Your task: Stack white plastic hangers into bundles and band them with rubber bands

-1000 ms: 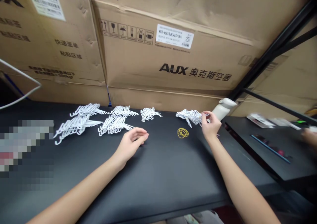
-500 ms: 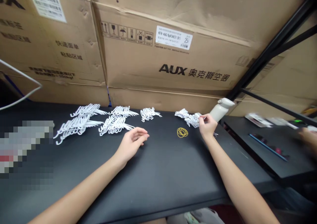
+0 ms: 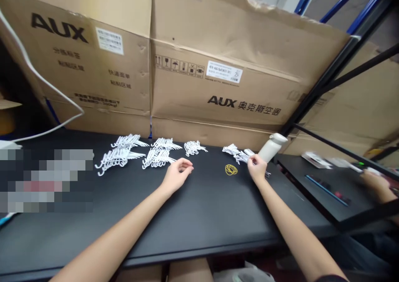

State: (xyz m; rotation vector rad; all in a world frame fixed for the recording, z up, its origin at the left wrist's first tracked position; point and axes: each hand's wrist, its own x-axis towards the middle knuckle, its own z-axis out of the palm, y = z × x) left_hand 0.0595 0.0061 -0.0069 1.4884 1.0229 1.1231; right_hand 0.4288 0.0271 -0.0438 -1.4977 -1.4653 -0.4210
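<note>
My right hand [image 3: 257,168] is at the right-hand pile of white wire hooks [image 3: 238,155], its fingers pinched at the pile's near end; the fingertips partly hide what they grip. My left hand [image 3: 178,174] hovers over the table, loosely curled with a gap between thumb and fingers and nothing visible in it. Just behind it lie stacked rows of white hooks [image 3: 158,157], with more rows [image 3: 116,157] farther left. A smaller group of white hooks [image 3: 195,148] sits between the hands, towards the back. Yellow rubber bands [image 3: 231,169] lie left of my right hand.
A pale bottle [image 3: 272,147] stands behind my right hand. Cardboard boxes [image 3: 187,95] wall off the back of the black table [image 3: 199,219]. At right are a black metal frame [image 3: 307,101], a blue stick [image 3: 326,189] and another person's hand [image 3: 375,183]. A white cable [image 3: 59,92] hangs at left.
The camera view has tilted up and turned a little left. My right hand stays at the hook pile, and my left hand keeps its loose curl near the hook rows.
</note>
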